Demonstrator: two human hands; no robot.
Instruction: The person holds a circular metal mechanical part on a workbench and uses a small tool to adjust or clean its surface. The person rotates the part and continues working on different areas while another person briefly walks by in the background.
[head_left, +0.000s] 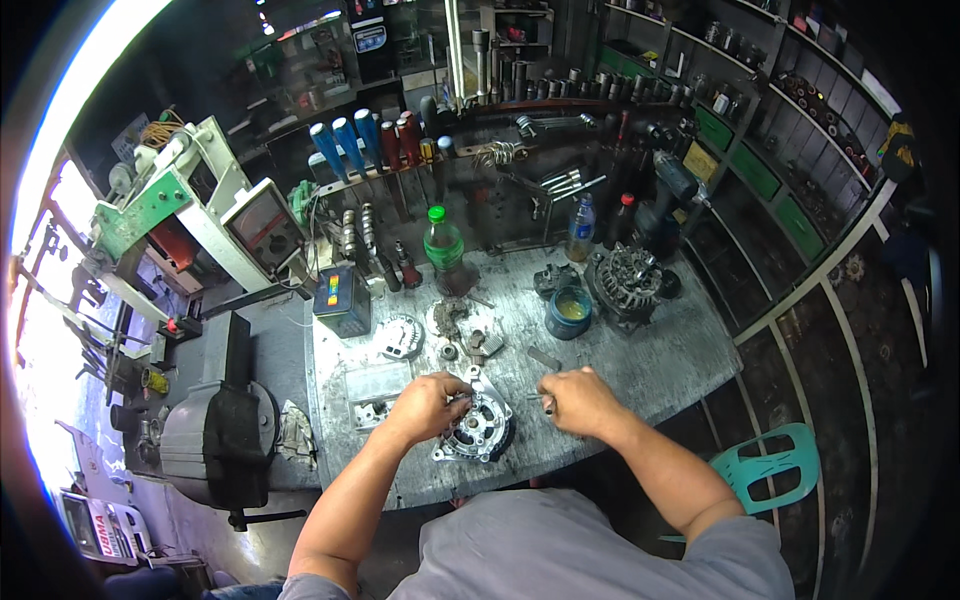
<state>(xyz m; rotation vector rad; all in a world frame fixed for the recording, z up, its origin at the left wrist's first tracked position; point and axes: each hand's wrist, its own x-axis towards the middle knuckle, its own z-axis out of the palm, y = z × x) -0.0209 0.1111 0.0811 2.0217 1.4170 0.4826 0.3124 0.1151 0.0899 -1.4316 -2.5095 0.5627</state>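
A round, silvery alternator end housing (491, 436) with openings and mounting lugs lies on the workbench in front of me. My left hand (428, 408) is over its upper left edge, thumb and fingers pinched together; what is between them is too small to make out. To the right of the housing, my right hand (582, 401) is closed around a slim metal tool, whose dark end shows by the fingers; its kind is hidden by the grip. Just beyond that hand lies a short flat metal piece (543, 357).
A bench vise (215, 430) stands at the left. Behind the housing are another alternator cover (399, 337), a battery (341, 301), a green bottle (443, 245), a blue tub (569, 312) and a complete alternator (628, 284). A green plastic chair (770, 468) is at the right.
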